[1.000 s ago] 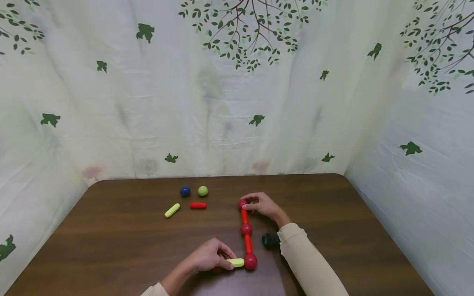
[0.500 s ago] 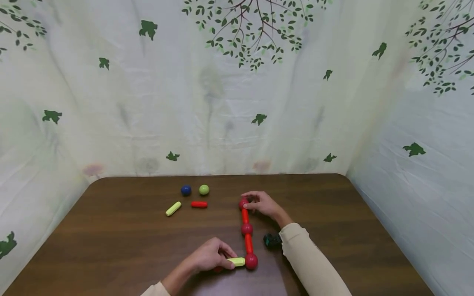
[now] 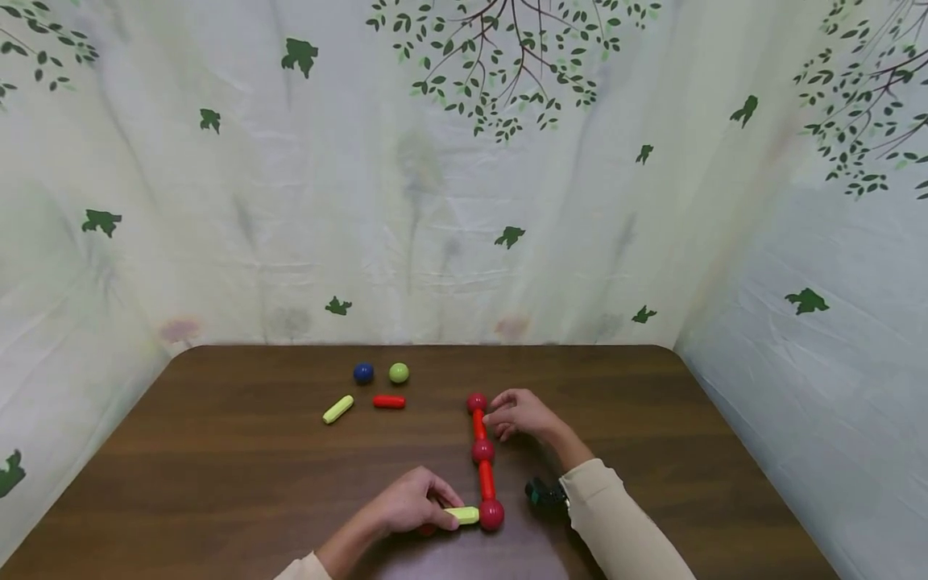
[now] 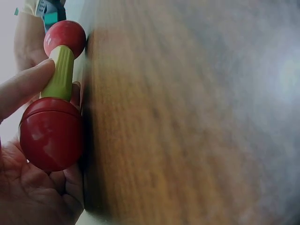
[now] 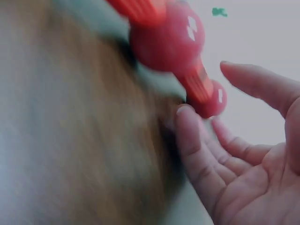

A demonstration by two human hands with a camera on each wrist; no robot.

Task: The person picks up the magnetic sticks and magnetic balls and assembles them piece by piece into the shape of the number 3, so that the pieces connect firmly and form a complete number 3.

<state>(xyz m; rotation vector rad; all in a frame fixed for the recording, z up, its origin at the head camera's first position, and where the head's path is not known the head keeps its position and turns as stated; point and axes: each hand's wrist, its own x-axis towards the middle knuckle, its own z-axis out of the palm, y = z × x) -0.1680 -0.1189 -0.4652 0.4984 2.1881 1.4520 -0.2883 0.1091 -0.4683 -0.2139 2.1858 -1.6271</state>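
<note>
On the table lies a chain of red balls and red rods, with the middle red ball [image 3: 482, 450] between two red rods [image 3: 486, 481]. My left hand [image 3: 415, 501] pinches a yellow-green rod [image 3: 467, 515] that joins the chain's near red ball [image 3: 491, 515]. In the left wrist view another red ball [image 4: 51, 135] sits on the rod's other end, against the palm; the head view mostly hides it. Beside the far red ball [image 3: 476, 403] is my right hand [image 3: 528, 416], its fingers apart and loosely bent, holding nothing.
Toward the back left of the table [image 3: 239, 451] lie a blue ball [image 3: 364, 373], a green ball [image 3: 399, 373], a loose red rod [image 3: 389, 402] and a loose yellow-green rod [image 3: 337, 410]. A dark wrist camera [image 3: 544, 492] is on the right wrist. A printed curtain [image 3: 406, 242] hangs behind.
My right hand has let go of the far red ball and drawn back a little to the right. The left hand keeps its pinch on the yellow-green rod.
</note>
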